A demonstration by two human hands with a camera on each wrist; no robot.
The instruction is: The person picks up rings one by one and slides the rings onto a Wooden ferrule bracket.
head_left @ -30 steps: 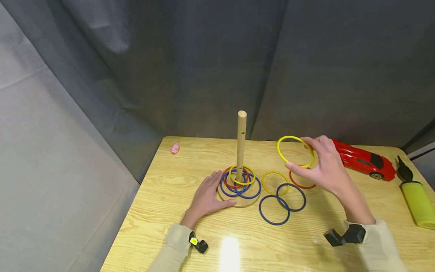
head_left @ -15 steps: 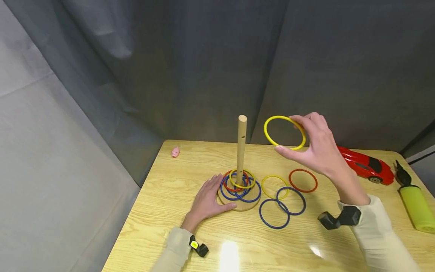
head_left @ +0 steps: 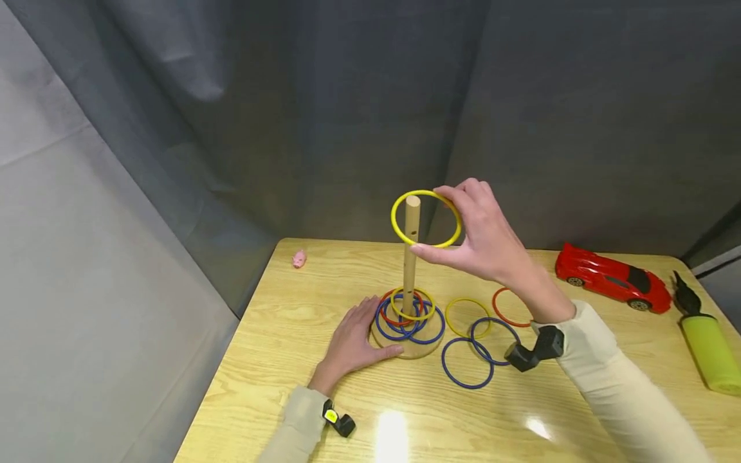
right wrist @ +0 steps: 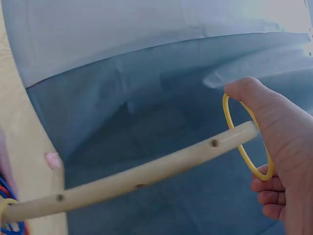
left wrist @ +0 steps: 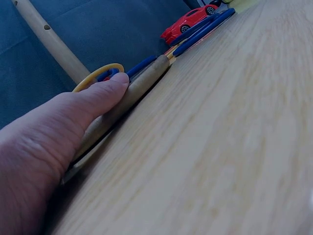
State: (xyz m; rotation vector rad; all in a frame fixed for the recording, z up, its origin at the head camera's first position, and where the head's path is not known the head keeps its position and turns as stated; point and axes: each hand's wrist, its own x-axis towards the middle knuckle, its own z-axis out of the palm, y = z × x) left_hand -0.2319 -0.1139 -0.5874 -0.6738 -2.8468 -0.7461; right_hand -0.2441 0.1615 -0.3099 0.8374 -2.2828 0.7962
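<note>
In my right hand (head_left: 480,235) I pinch a yellow ring (head_left: 395,222) by its right side, thumb at the front and fingertips at the back. The ring is tilted around the top of an upright wooden peg (head_left: 409,270), whose end shows inside it in the right wrist view. My left hand (head_left: 353,344) holds the left edge of the peg's round wooden base (head_left: 425,349), the thumb (left wrist: 105,93) lying along its rim. Around the foot of the peg lie a yellow ring (head_left: 433,302), a red ring (head_left: 382,303) and several blue rings (head_left: 443,328).
Right of the base lie another yellow ring (head_left: 463,299), two overlapping blue rings (head_left: 444,370) and a red ring (head_left: 502,315). Farther right are a red toy car (head_left: 613,278) and a green hand pump (head_left: 712,350). A pink pig figure (head_left: 298,258) sits at the back left.
My right hand has lifted the yellow ring and carried it left, from above the loose rings to the peg's top. My left hand stays on the base.
</note>
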